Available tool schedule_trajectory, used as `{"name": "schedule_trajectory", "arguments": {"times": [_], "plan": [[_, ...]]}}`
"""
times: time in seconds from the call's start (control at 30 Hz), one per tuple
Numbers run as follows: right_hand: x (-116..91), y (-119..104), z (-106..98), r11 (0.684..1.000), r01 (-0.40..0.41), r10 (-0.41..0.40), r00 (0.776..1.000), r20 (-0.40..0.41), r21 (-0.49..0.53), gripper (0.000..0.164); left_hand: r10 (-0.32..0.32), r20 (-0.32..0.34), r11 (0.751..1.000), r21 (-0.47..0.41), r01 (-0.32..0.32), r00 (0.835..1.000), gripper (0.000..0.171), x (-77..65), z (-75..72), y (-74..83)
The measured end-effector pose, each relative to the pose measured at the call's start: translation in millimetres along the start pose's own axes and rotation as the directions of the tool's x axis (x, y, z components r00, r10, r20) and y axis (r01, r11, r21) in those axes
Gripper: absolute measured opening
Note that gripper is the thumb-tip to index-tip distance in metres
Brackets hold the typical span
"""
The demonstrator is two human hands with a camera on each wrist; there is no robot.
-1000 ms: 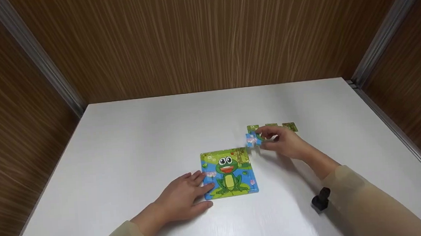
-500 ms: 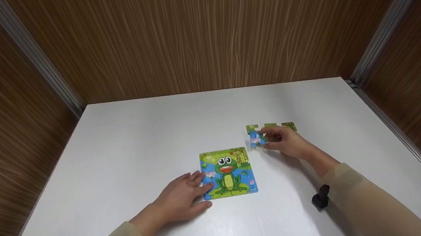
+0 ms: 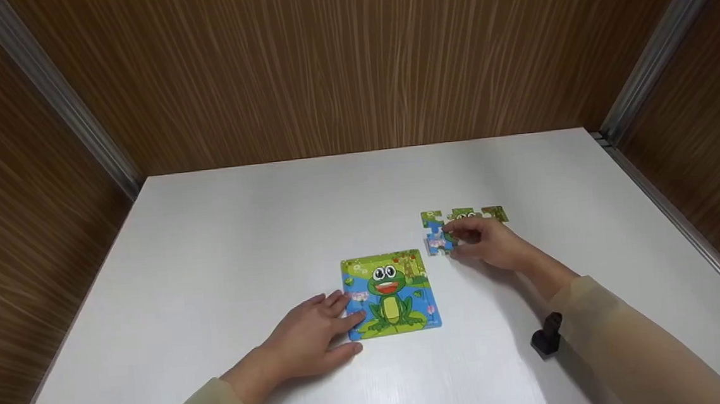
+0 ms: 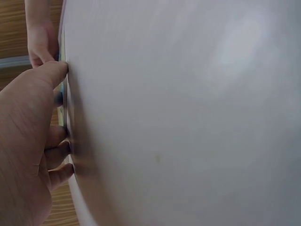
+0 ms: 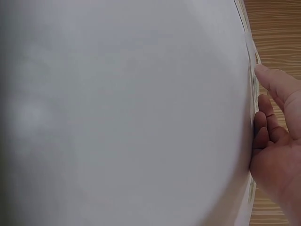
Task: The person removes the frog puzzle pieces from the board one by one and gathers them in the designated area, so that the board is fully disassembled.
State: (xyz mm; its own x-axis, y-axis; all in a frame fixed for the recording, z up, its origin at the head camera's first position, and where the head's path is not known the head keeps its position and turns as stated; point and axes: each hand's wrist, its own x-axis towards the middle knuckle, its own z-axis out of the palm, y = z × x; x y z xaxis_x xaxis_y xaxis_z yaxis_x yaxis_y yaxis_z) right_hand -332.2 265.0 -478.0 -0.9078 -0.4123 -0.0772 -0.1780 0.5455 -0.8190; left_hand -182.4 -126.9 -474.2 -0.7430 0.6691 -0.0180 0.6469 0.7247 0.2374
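Observation:
In the head view, my right hand (image 3: 493, 243) pinches a blue jigsaw piece (image 3: 437, 243) with a pink flower on it, index finger at its far side and thumb at its near side. The piece sits low, just below a green and blue corner piece (image 3: 432, 218). Part of it is hidden by the fingers. My left hand (image 3: 306, 339) lies with spread fingers on the left edge of a square frog picture board (image 3: 426, 286). In the left wrist view, that hand's fingertips (image 4: 61, 68) meet the board edge; the right wrist view shows my right thumb and curled fingers (image 5: 277, 84) side-on.
Beyond my right fingers lie a green piece with the frog's eyes (image 3: 463, 214) and a green-brown piece (image 3: 495, 213). The white table (image 3: 242, 235) ends at a wood-grain panel (image 3: 351, 69), with more panels at both sides.
My right hand has brought the flower piece slightly right and down, below the corner piece. The frog's eyes now show above my right fingers. My left hand has stayed on the board.

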Motion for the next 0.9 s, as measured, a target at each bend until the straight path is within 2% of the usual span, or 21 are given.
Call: {"name": "schedule_trajectory", "arguments": {"times": [0.27, 0.9], "plan": [[-0.8, 1.6, 1.3, 0.999, 0.002, -0.002, 1.0, -0.008, -0.043, 0.044, -0.006, 0.006, 1.0, -0.006, 0.006, 1.0, 0.057, 0.5, -1.0, 0.0], [-1.6, 3.6, 1.2, 0.999, -0.017, 0.018, 1.0, 0.021, -0.045, 0.043, -0.011, 0.001, 1.0, -0.011, 0.011, 1.0, 0.057, -1.4, 0.3, 1.1]]}}
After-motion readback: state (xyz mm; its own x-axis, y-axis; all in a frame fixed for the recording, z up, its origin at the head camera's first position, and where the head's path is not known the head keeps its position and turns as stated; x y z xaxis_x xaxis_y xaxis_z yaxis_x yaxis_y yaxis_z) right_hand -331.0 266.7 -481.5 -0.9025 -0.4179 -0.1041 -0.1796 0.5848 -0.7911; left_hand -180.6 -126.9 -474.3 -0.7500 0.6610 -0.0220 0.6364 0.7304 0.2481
